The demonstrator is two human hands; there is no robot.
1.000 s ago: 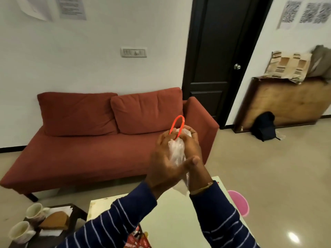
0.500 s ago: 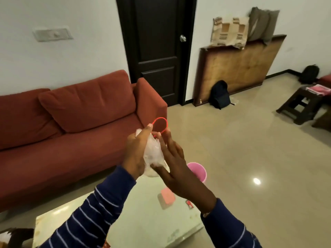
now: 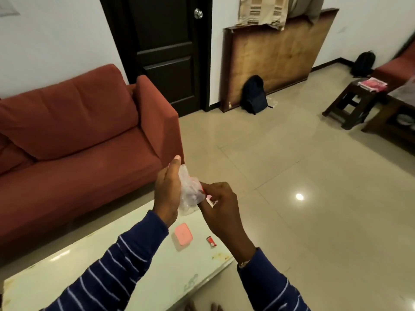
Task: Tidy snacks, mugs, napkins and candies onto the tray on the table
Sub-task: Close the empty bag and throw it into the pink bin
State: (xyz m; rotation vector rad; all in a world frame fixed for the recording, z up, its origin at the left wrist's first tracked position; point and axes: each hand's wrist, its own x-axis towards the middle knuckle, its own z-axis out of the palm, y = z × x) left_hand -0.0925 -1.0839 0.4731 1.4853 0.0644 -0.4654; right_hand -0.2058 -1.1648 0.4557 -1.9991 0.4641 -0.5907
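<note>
My left hand (image 3: 167, 194) holds a small clear plastic bag (image 3: 188, 194) in the air above the far edge of the pale table (image 3: 125, 272). My right hand (image 3: 221, 205) has its fingers curled and pinches the bag from the right side. A bit of red and white shows at its fingertips; what it is cannot be told. On the table below the hands lie a small pink box (image 3: 183, 236) and a red candy wrapper (image 3: 211, 241). No tray or mugs are in view.
A red sofa (image 3: 74, 131) stands behind the table on the left. Beyond it are a dark door (image 3: 166, 52), a wooden board (image 3: 267, 61) leaning on the wall and a black backpack (image 3: 253, 94). A dark stool (image 3: 352, 102) stands at the right.
The view has swung right and down, losing the tray and mugs. Both hands have come lower. The orange band loop no longer stands above the bag, and my right hand has closed on the bag.
</note>
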